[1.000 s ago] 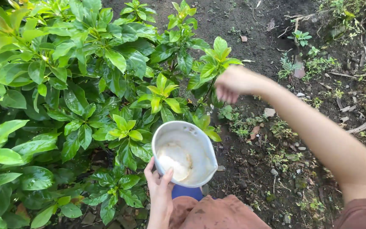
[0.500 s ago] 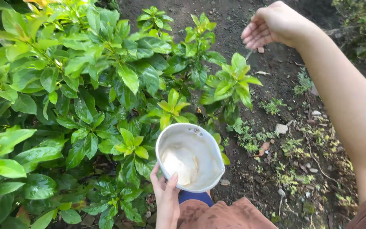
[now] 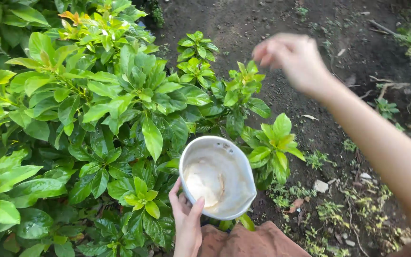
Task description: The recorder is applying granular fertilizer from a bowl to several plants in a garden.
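Above dark soil (image 3: pixel 281 19), right hand (image 3: pixel 293 59) outstretched; left hand (image 3: pixel 186 219) grips white container (image 3: pixel 217 176)

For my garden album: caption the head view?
Left hand holds a white container; right hand hangs over leafy shrubs.

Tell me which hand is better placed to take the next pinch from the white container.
Right, most likely. The left hand already grips the white container by its rim, so it is occupied. The right hand is raised over the dark soil, with nothing visible in its blurred fingers, and could come back down to it.
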